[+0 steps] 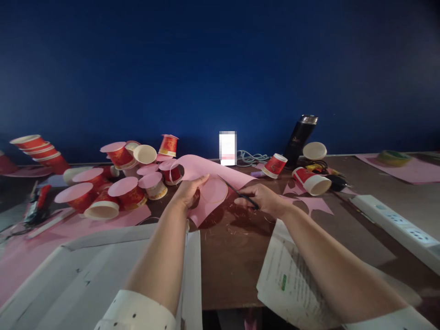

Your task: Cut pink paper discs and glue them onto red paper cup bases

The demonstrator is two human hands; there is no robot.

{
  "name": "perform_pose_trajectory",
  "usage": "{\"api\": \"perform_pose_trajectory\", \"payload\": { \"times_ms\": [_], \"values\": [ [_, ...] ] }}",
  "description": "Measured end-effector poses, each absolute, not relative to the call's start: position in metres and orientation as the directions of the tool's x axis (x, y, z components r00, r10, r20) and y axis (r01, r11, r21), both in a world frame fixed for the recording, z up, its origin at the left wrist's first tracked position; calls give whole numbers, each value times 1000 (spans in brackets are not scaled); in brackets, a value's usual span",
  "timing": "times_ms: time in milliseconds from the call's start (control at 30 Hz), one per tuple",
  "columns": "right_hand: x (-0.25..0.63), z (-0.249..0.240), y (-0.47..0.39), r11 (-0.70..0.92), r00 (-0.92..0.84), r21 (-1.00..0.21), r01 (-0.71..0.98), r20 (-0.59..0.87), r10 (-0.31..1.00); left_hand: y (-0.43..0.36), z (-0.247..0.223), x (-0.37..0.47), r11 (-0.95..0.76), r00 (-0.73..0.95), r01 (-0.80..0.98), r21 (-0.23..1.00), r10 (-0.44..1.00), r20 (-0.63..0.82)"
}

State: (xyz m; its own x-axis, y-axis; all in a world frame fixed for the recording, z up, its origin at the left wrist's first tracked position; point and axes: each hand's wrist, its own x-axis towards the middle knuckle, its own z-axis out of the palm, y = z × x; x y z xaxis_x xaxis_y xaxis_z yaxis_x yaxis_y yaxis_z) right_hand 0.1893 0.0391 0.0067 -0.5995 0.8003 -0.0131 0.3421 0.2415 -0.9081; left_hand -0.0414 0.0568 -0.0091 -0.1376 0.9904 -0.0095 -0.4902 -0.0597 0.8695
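Note:
My left hand (189, 191) grips a curled sheet of pink paper (206, 167), its thumb lying on top near a round outline drawn on the sheet. A hole with a curved edge shows at the sheet's left side. In my right hand (263, 199) is a pair of scissors (245, 197) with dark handles, its blades pointing up and left to the paper beside the outline. Red paper cups (127, 190), several topped with pink paper discs, stand and lie to the left of my left hand. Pink paper scraps (314, 206) lie to the right of my right hand.
A lit phone (227, 149) stands against the blue wall. A black flask (299, 140) leans at the back right beside a tipped red cup (311, 181). A white power strip (398, 224) and a tape roll (393, 158) lie right. White paper sheets (292, 275) overhang the front edge.

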Motion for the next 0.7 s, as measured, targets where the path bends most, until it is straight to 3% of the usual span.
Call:
{"api": "perform_pose_trajectory", "payload": {
  "times_ms": [300, 700],
  "values": [
    [190, 19, 35, 299, -635, -893, 336, 20, 772, 57, -12, -44, -54, -102, -469, 881, 995, 6],
    [193, 17, 32, 201, -606, -916, 348, -56, 794, 55, -11, -43, 2, 0, -484, 875, 1000, -3]
  ]
}}
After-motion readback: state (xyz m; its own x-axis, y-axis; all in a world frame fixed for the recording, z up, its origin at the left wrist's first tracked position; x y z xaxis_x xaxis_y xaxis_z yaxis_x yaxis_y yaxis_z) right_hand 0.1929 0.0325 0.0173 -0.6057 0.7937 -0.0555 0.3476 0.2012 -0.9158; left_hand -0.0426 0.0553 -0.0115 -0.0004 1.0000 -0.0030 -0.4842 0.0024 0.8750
